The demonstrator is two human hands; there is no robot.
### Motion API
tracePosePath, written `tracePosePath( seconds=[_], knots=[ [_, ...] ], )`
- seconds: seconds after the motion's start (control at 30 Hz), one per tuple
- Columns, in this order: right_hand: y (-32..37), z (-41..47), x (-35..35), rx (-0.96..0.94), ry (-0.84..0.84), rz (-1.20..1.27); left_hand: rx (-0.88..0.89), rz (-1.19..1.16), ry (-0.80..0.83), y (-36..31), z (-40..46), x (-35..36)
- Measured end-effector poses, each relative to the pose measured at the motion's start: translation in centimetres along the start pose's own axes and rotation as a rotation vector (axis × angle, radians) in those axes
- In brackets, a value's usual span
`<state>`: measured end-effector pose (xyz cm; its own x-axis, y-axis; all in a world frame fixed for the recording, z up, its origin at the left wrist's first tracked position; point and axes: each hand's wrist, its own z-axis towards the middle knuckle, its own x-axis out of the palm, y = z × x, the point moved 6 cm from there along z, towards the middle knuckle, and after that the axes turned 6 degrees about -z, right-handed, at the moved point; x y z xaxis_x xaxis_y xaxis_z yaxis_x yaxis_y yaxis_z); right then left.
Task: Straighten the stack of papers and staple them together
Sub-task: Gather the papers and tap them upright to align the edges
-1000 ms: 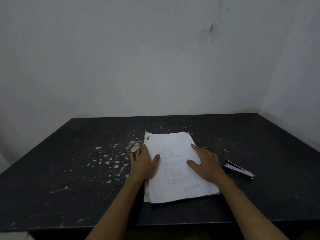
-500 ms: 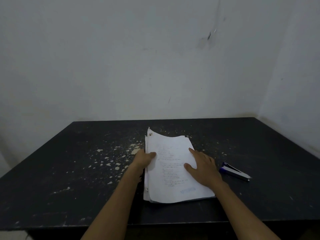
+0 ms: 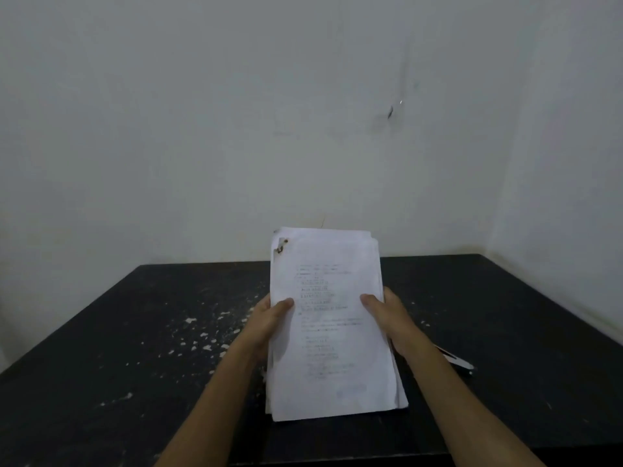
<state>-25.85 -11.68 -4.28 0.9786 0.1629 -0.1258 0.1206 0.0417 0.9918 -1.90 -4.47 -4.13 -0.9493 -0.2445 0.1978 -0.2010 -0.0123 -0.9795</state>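
The stack of papers (image 3: 330,328) is held between both hands, raised and tilted toward the camera above the dark tabletop (image 3: 135,332), its long axis running up and away from the person and its lower short edge nearest the tabletop; whether that edge touches the surface cannot be told. The left hand (image 3: 269,323) is clamped on the left long edge with the thumb laid over the front sheet, and the right hand (image 3: 387,318) is clamped on the right long edge in the same manner, thumb on the front, the other fingers hidden behind the sheets. The two hands are set at nearly the same height, about midway along the stack, with both forearms reaching forward from below. The sheets are seen to be uneven: edges are stepped along the top and the right side, and a small dark fastener or tear is visible at the upper left corner. The stapler (image 3: 455,360) lies on the tabletop just right of the right forearm, partly hidden by it, so the right hand is judged the nearer one for picking it up. A downward tap of the lower edge on the tabletop is judged to be the coming move, with stapling not yet begun
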Motion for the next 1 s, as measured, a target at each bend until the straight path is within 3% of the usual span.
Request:
tracePosePath(
  seconds=[0.37, 0.7, 1.0],
  knots=[
    [11.2, -2.9, 1.2, -0.413, -0.147, 0.021, 0.427, 0.148, 0.028, -11.7, -2.0, 0.5],
    [7.9, -4.3, 1.9, -0.34, -0.105, -0.063, 0.354, 0.207, 0.003, -7.3, -3.6, -0.2],
    [8.8, -4.6, 1.1, -0.355, -0.101, -0.105, 0.398, 0.201, -0.017, -8.3, -4.0, 0.1]
  ],
)
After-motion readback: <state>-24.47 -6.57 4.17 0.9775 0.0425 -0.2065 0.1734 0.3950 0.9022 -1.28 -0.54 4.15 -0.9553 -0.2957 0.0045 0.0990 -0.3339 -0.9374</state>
